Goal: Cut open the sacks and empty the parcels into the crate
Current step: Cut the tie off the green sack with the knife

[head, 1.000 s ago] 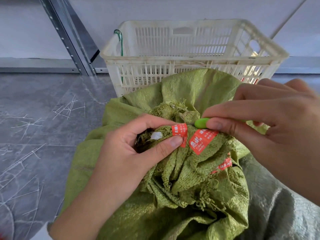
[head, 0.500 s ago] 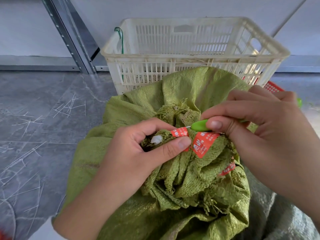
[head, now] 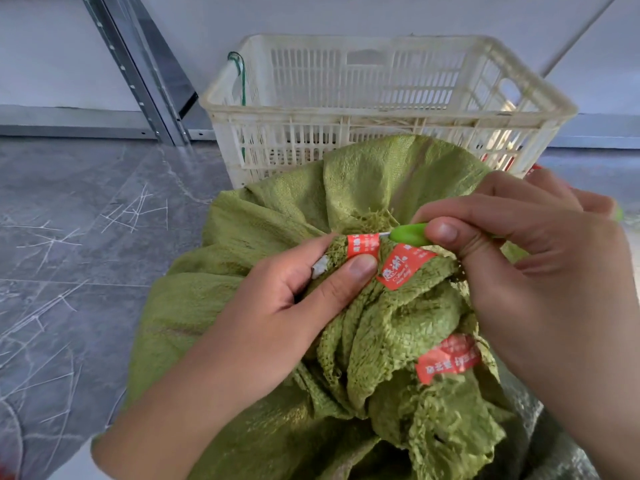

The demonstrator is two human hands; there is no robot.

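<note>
**Item 1. Green woven sack** (head: 381, 188). It is stood on the grey floor (head: 69, 237), close against the near wall of the white slatted crate (head: 381, 43). The mouth is gathered into a bunch at the top and bound with a band of red printed tape (head: 363, 245). The sack is not yet opened, and no parcels are seen outside it (what lies in the crate is barely made out through the slats).

**Item 2. Left hand** (head: 277, 317). It is closed round the gathered neck. The thumb is pressed on the lower edge of the tape band and the forefinger is curled above it. A white scrap (head: 320, 266) is shown between the fingers.

**Item 3. Right hand** (head: 540, 278). The thumb and curled fingers are pinched on a small green-handled cutter (head: 407, 233), most of which is hidden inside the fist.

**Item 4. Governing relation.** The cutter's long axis is laid nearly level and is pointed from the right hand toward the left. Its thin pale tip is set at the right edge of the tape band, just above the left thumb. The band is thus found immediately left of the tip, between the two hands. The cut is judged to be made leftward through the band, and the left thumb is judged the part most exposed.

**Item 5. Loose tape ends.** One (head: 401, 268) is hung just below the cutter. Another (head: 448, 358) is stuck lower on the folds, toward the right wrist.
</note>
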